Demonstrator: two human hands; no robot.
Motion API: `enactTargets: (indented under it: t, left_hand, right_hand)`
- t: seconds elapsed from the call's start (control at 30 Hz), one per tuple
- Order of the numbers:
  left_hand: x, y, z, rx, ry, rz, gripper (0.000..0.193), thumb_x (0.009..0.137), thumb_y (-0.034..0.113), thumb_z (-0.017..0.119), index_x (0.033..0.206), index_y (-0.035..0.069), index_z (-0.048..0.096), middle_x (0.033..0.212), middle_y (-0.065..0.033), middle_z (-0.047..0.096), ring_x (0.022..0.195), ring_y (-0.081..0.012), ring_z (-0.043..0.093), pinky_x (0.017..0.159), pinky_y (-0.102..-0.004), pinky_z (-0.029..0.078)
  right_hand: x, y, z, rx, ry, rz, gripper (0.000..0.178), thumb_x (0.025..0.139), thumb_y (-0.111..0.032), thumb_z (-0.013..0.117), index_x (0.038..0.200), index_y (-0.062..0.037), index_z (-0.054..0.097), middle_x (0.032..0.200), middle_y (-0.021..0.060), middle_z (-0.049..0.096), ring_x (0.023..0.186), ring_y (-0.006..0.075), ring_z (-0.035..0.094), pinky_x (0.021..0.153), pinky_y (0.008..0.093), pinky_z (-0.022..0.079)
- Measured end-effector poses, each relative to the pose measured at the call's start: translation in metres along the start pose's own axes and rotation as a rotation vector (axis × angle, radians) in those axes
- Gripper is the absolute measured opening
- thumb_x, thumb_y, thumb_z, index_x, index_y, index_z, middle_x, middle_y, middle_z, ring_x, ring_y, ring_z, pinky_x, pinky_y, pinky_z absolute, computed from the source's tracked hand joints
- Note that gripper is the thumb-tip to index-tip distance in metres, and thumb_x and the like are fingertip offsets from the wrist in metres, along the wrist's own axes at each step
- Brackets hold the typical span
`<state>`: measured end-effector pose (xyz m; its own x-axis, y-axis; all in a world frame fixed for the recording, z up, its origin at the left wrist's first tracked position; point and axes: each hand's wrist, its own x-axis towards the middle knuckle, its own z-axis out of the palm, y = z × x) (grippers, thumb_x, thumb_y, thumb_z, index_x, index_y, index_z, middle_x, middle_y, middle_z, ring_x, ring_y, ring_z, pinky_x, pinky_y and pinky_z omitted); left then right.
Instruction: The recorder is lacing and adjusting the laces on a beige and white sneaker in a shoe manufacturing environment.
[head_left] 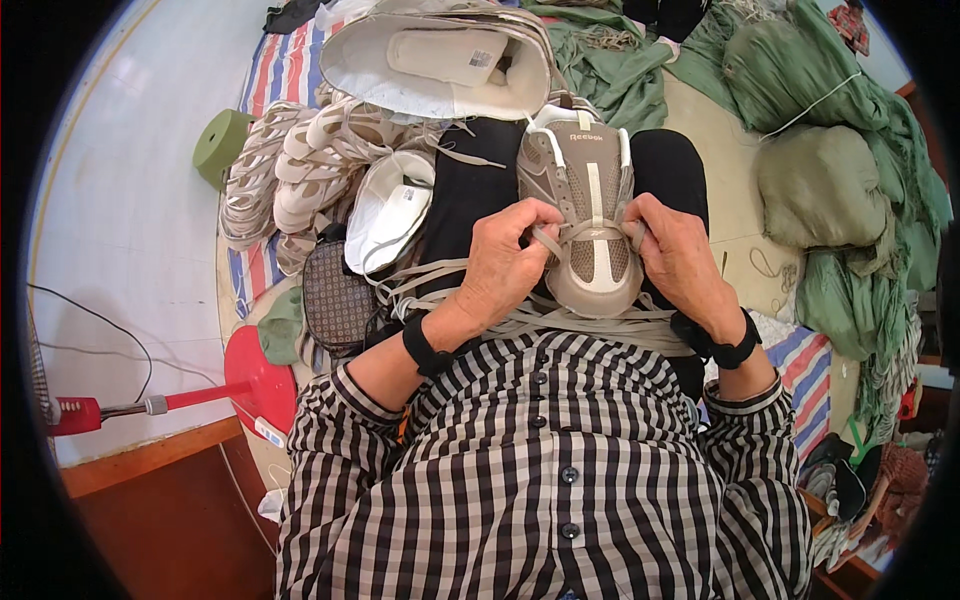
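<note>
A taupe sneaker (600,175) with cream strips lies across my lap, its toe pointing at me. One flat taupe shoelace (590,231) runs across it just above the toe cap. My left hand (510,255) pinches the lace at the shoe's left side. On the right side, my right hand (680,255) is closed round the lace's other part. Both sides of the lace look pulled outward from the shoe. More loose laces (600,328) lie over my lap below the toe.
Stacked shoe uppers (285,165) lie at the left, beside a white-lined shoe piece (390,210) and a patterned pouch (340,300). A large white-lined container (350,65) stands ahead. Green sacks (820,185) fill the right. A red round base (262,375) with a pole stands at lower left.
</note>
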<state>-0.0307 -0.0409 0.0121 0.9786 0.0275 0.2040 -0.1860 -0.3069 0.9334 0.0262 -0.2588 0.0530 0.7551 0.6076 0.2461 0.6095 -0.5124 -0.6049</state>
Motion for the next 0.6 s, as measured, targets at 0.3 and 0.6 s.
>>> enactTargets:
  t: [0.3, 0.6]
  left_hand:
    - [0.004, 0.002, 0.003, 0.040, -0.005, 0.052, 0.008, 0.086, 0.000, 0.061, 0.094, -0.001, 0.064, 0.079, -0.0060, 0.067, 0.071, -0.0104, 0.060, 0.065, -0.0252, 0.049]
    - [0.012, 0.013, 0.008, 0.247, -0.058, 0.199, 0.015, 0.081, -0.004, 0.059, 0.094, 0.003, 0.061, 0.077, -0.0116, 0.062, 0.068, -0.0213, 0.061, 0.062, -0.0301, 0.047]
  right_hand:
    - [0.002, -0.001, -0.001, 0.008, 0.007, 0.023, 0.014, 0.082, 0.005, 0.050, 0.094, -0.0013, 0.050, 0.081, 0.0198, 0.060, 0.075, 0.0412, 0.060, 0.064, 0.0462, 0.046]
    - [-0.001, -0.003, 0.002, -0.095, -0.008, -0.004, 0.013, 0.082, 0.002, 0.053, 0.094, -0.0019, 0.051, 0.081, 0.0192, 0.062, 0.075, 0.0406, 0.061, 0.064, 0.0467, 0.047]
